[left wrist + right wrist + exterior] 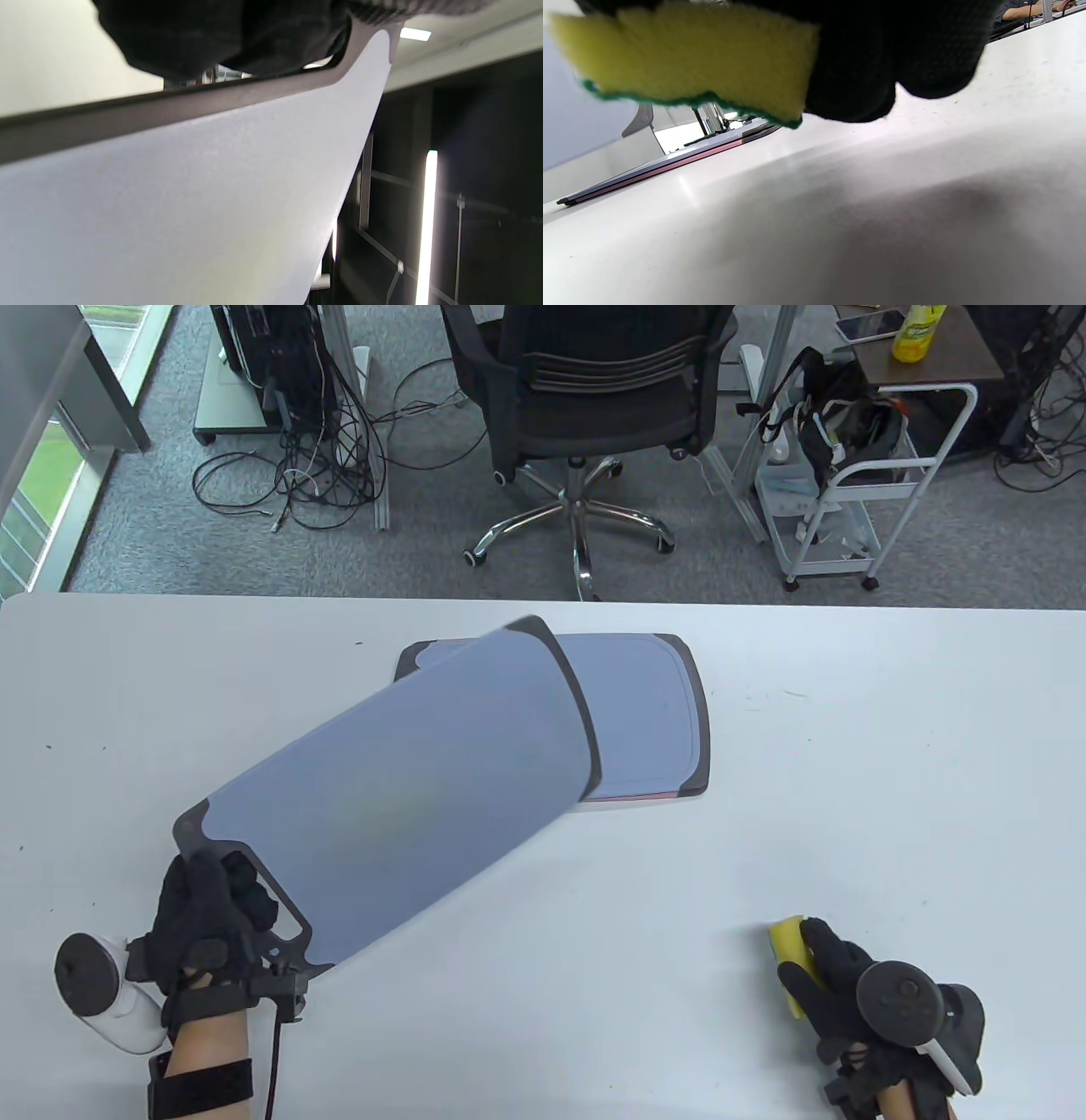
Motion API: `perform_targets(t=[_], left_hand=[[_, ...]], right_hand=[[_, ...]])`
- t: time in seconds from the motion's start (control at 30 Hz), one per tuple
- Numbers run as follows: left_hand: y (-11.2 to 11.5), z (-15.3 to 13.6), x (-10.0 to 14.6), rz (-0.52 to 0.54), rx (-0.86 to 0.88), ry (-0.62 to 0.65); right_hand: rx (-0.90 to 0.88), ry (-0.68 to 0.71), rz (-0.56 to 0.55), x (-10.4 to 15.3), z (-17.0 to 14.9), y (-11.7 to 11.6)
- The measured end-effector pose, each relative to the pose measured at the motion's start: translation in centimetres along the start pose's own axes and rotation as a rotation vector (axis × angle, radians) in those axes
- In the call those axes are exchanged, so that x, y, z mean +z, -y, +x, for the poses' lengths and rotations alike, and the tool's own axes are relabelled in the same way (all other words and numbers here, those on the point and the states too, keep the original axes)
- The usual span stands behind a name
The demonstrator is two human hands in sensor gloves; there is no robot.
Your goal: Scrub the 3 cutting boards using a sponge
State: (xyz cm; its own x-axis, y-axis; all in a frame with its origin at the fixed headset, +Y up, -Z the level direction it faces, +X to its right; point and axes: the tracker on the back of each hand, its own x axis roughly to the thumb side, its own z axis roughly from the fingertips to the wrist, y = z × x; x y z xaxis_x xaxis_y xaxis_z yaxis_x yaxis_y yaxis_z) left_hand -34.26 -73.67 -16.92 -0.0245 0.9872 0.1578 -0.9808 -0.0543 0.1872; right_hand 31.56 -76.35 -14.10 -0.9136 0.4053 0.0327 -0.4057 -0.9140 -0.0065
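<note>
In the table view, the left hand (208, 929) grips the handle end of a lifted cutting board (399, 797), fingers curled through the handle opening at its near-left corner. This board is pale blue-grey with a dark rim and rounded corners; it slants from the near left up toward the far middle, raised off the white worktop (891, 780), and its far end overlaps the stacked boards (653, 704) lying flat at the middle of the worktop. The top board of that stack shows the same blue-grey face and dark border, with a groove running inside the edge. At the near right, the right hand (848, 993) has its grip clamped on a yellow sponge (793, 954), fingers curled over it.

In the left wrist view, the gloved fingers (220, 34) hang in at the top, closed on the dark rim of the lifted board, whose matt pale face fills most of the frame.

In the right wrist view, the sponge shows a yellow body with a thin green scouring layer on its underside, held just above the worktop. The stacked boards lie flat far left, a reddish strip along their edge.
</note>
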Motion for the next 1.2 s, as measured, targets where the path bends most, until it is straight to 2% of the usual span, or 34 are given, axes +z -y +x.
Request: perform_targets(t=[0.1, 0.13, 0.27, 0.33, 0.43, 0.57, 0.63, 0.8, 0.93, 1.03, 1.2], left_hand=[[1.9, -1.1, -0.7, -0.179, 0.014, -0.105], [2.4, -1.4, -0.7, -0.210, 0.008, -0.132], [5.4, -3.9, -0.7, -0.337, 0.009, -0.372], [6.6, -5.0, -1.1, -0.419, 0.023, -0.423], [7.9, -6.2, -1.6, -0.498, -0.278, -0.499], [8.7, -8.1, -1.8, -0.490, -0.376, -0.615], [9.0, -8.9, -2.0, -0.466, -0.501, -0.639], [9.4, -9.1, -2.2, -0.465, -0.508, -0.651], [9.7, -8.9, -2.0, -0.439, -0.563, -0.657], [9.8, -8.8, -2.0, -0.433, -0.580, -0.659], [9.7, -8.9, -1.9, -0.433, -0.562, -0.654]], right_hand=[[-0.005, -0.003, -0.005, 0.0, -0.1, 0.1], [-0.008, -0.005, -0.007, 0.1, -0.1, 0.1], [-0.014, -0.009, -0.010, 0.1, -0.2, 0.2], [-0.016, -0.013, -0.009, 0.1, -0.3, 0.2], [-0.020, -0.024, -0.007, 0.0, -0.4, 0.2], [-0.024, -0.036, -0.013, 0.0, -0.4, 0.1], [-0.004, -0.041, -0.018, -0.2, -0.2, -0.1], [0.161, 0.008, 0.008, -1.7, 2.6, -0.8], [0.320, 0.118, 0.041, -4.5, 8.7, -2.6], [0.334, 0.210, 0.055, -7.1, 15.7, -5.4], [0.383, 0.380, 0.068, -9.9, 28.2, -11.3]])
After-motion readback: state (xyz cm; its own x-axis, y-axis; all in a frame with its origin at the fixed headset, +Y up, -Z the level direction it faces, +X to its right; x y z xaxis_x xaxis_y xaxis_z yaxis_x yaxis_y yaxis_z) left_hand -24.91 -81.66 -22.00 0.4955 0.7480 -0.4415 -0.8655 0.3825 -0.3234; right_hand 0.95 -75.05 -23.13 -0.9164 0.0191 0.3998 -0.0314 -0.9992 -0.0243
